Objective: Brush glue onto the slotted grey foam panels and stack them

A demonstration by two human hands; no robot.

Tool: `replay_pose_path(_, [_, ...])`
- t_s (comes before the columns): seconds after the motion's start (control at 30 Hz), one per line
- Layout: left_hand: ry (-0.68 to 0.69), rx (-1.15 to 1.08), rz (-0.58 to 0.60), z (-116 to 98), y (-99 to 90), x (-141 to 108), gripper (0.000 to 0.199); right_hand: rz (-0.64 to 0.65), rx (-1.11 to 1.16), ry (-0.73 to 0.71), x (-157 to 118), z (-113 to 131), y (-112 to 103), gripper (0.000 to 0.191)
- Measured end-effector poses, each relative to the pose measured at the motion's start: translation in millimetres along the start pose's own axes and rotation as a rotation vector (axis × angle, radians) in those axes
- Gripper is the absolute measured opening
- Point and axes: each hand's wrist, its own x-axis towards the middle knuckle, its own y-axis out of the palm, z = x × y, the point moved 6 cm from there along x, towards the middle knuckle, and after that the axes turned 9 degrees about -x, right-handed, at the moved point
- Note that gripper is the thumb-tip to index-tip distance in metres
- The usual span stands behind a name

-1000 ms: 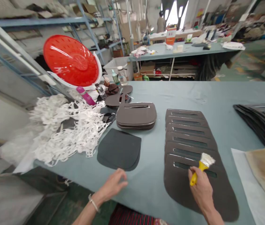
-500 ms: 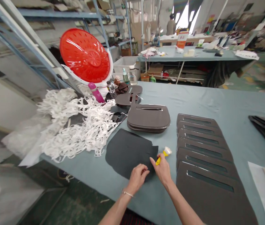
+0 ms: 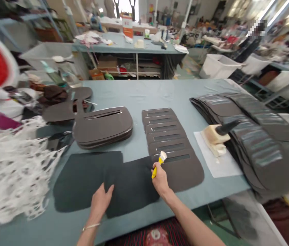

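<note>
My right fingers [image 3: 161,179] are clenched round the yellow-handled brush [image 3: 157,170], its bristles over the stacked slotted panels [image 3: 171,147] at centre right, while my open left fingers [image 3: 105,195] rest flat on the dark sheet [image 3: 131,188], lying crosswise between both hands.

we can read no words, brands or numbers here. the orange-and-white carton [image 3: 126,26] on the far table carries print, and a small sign [image 3: 150,7] hangs on the far wall, but both are too small and blurred for us to make out.
</note>
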Motion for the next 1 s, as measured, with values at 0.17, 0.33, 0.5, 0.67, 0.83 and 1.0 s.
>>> replay_pose_path(0.17, [0.181,-0.357,0.312,-79,98.8,-43,0.039,-0.097,-0.332,0.21,-19,-120,-81,0.039])
replay_pose_path(0.33, [0.321,-0.422,0.189,-138,153.9,-87,0.066,-0.142,-0.519,0.274,-31,-201,-129,0.036])
replay_pose_path(0.5, [0.509,-0.362,0.122,-169,163.0,-108,0.064,-0.129,-0.579,0.254,-34,-230,-135,0.038])
replay_pose_path(0.67, [0.531,-0.248,0.106,-173,166.7,-109,0.043,-0.139,-0.542,0.187,-32,-240,-132,0.04])
replay_pose_path(0.83, [0.572,-0.21,0.031,-173,167.0,-106,0.04,-0.148,-0.605,0.16,-29,-230,-151,0.027])
replay_pose_path(1.0, [0.547,-0.158,-0.034,-168,146.0,-93,0.044,-0.393,-0.502,0.238,-26,-231,-219,0.032])
